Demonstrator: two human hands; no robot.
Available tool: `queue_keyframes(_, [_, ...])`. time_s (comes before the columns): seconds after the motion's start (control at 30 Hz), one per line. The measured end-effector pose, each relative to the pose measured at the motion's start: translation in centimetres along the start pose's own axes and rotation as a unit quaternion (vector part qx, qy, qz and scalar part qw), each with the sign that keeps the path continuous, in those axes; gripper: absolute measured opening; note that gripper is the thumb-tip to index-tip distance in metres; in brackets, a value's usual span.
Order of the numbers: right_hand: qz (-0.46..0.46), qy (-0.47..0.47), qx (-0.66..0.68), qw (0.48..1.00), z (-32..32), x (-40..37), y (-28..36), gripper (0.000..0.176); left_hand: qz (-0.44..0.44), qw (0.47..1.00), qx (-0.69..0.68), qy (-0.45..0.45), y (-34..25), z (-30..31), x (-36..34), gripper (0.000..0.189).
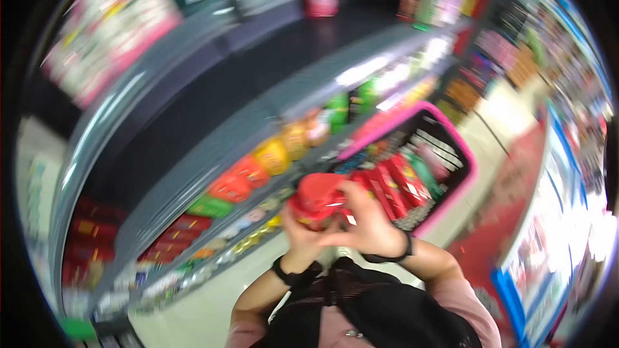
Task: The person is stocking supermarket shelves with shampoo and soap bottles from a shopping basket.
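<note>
Hands (373, 225): two. Black wristbands (282, 272): two, one per wrist. Red jar (319, 192) in hands: one. Pink-rimmed basket (472, 162): one. Red packets (407, 179) in basket: at least three, overlapping. Orange-red tubs (230, 184) in shelf row: two. Bright yellow tub (272, 156) beside them: one. Other shelf goods (438, 3): many, too blurred for count.

The grey shelf unit (97, 135) has a wide dark tier (193, 113) bearing a pinkish-red container (322, 4) and, towards its right end, several upright packages (425, 8). Below stands a blurred row of green, orange-red and yellow containers (272, 156), with red packs (174, 240) lower still.
</note>
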State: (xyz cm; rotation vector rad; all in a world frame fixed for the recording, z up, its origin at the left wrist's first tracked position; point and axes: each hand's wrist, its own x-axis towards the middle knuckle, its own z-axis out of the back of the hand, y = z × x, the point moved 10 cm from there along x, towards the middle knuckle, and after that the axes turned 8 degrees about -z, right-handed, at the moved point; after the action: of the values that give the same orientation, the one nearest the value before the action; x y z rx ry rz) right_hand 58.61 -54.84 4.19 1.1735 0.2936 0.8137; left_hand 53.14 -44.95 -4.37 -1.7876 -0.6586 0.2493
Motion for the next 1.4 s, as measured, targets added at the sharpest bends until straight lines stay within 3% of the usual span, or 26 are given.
queue_keyframes(0.03, [0.019, 0.048, 0.046, 0.998, -0.1, 0.2, -0.4, 0.091, -0.136, 0.98, 0.144, 0.006, -1.7, 1.5, -0.6, 0.085])
queue_keyframes(0.07, [-0.013, 0.072, -0.007, 0.997, 0.8, 0.6, -2.1, 0.088, -0.256, 0.919, 0.299, 0.012, -2.8, 2.3, -1.5, 0.083])
queue_keyframes(0.1, [0.008, 0.029, -0.028, 0.999, 2.5, 1.2, -3.6, 0.073, -0.258, 0.919, 0.298, 0.007, -3.4, 3.1, -1.9, 0.084])
queue_keyframes(0.17, [-0.084, -0.026, -0.082, 0.993, 5.5, 2.5, -13.2, 0.052, -0.257, 0.911, 0.323, 0.001, -4.6, 5.1, -3.0, 0.084])
queue_keyframes(0.2, [-0.124, -0.012, -0.102, 0.987, 6.5, 3.5, -18.2, 0.047, -0.249, 0.905, 0.344, 0.005, -5.5, 6.0, -3.5, 0.085])
queue_keyframes(0.23, [-0.136, -0.005, -0.165, 0.977, 7.4, 3.7, -23.2, 0.053, -0.23, 0.906, 0.355, -0.002, -6.4, 7.4, -4.1, 0.085])
queue_keyframes(0.3, [-0.206, -0.017, -0.366, 0.907, 10.4, 1.5, -35.4, 0.067, -0.212, 0.906, 0.366, -0.024, -7.2, 9.9, -5.5, 0.085])
queue_keyframes(0.33, [-0.275, 0.04, -0.348, 0.895, 10.6, 0.9, -38.8, 0.066, -0.186, 0.913, 0.362, -0.03, -6.8, 11.2, -6.2, 0.085])
queue_keyframes(0.4, [-0.324, 0.036, -0.416, 0.849, 11.7, -0.2, -40.7, 0.056, -0.192, 0.904, 0.377, -0.057, -7.0, 13.7, -7.9, 0.089])
queue_keyframes(0.47, [-0.315, 0.034, -0.39, 0.864, 11.7, -0.2, -41.8, 0.05, -0.207, 0.884, 0.397, -0.136, -8.9, 16.4, -9.8, 0.084])
queue_keyframes(0.5, [-0.31, 0.032, -0.411, 0.857, 11.7, -0.3, -42.0, 0.048, -0.208, 0.882, 0.399, -0.14, -9.6, 17.3, -10.6, 0.084])
queue_keyframes(0.57, [-0.311, 0.006, -0.432, 0.846, 12.0, -0.4, -42.0, 0.041, -0.187, 0.874, 0.386, -0.228, -11.0, 20.6, -12.5, 0.084])
queue_keyframes(0.6, [-0.31, 0.005, -0.431, 0.847, 11.5, -0.4, -40.2, 0.041, -0.189, 0.873, 0.387, -0.229, -11.5, 21.9, -13.1, 0.084])
queue_keyframes(0.67, [-0.339, -0.01, -0.437, 0.833, 11.3, -0.1, -37.3, 0.037, -0.201, 0.848, 0.376, -0.313, -12.9, 26.0, -15.2, 0.087])
queue_keyframes(0.73, [-0.336, -0.028, -0.448, 0.828, 11.9, 0.2, -36.9, 0.037, -0.223, 0.858, 0.295, -0.357, -16.0, 26.7, -16.0, 0.089])
queue_keyframes(0.8, [-0.358, 0.019, -0.483, 0.799, 11.8, 0.1, -37.8, 0.042, -0.277, 0.821, 0.309, -0.391, -17.3, 30.0, -17.7, 0.086])
queue_keyframes(0.97, [-0.39, 0.019, -0.481, 0.785, 11.4, 0.3, -38.8, 0.043, -0.324, 0.775, 0.339, -0.423, -23.7, 33.3, -18.7, 0.086])
queue_keyframes(1.03, [-0.413, -0.016, -0.462, 0.785, 11.7, -0.2, -36.0, 0.042, -0.341, 0.767, 0.349, -0.417, -26.5, 34.3, -18.0, 0.084])
queue_keyframes(1.07, [-0.467, -0.001, -0.382, 0.798, 11.3, -0.9, -34.6, 0.044, -0.354, 0.76, 0.359, -0.41, -28.1, 34.6, -17.6, 0.081])
queue_keyframes(1.13, [-0.334, -0.088, -0.443, 0.827, 13.6, 0.0, -36.3, 0.053, -0.367, 0.765, 0.339, -0.407, -30.3, 35.6, -16.7, 0.074])
queue_keyframes(1.2, [-0.327, -0.118, -0.419, 0.839, 14.0, -0.3, -31.7, 0.046, -0.347, 0.796, 0.305, -0.391, -30.9, 38.0, -15.6, 0.071])
queue_keyframes(1.27, [-0.257, -0.149, -0.347, 0.89, 13.4, -0.2, -25.5, 0.04, -0.358, 0.795, 0.297, -0.39, -31.3, 40.1, -15.0, 0.065])
queue_keyframes(1.33, [-0.224, -0.179, -0.346, 0.893, 13.5, -0.4, -22.9, 0.033, -0.288, 0.798, 0.337, -0.408, -31.3, 42.4, -14.1, 0.061])
queue_keyframes(1.4, [-0.208, -0.197, -0.247, 0.926, 12.6, -0.5, -18.4, 0.027, -0.278, 0.814, 0.305, -0.408, -31.7, 43.8, -13.3, 0.059])
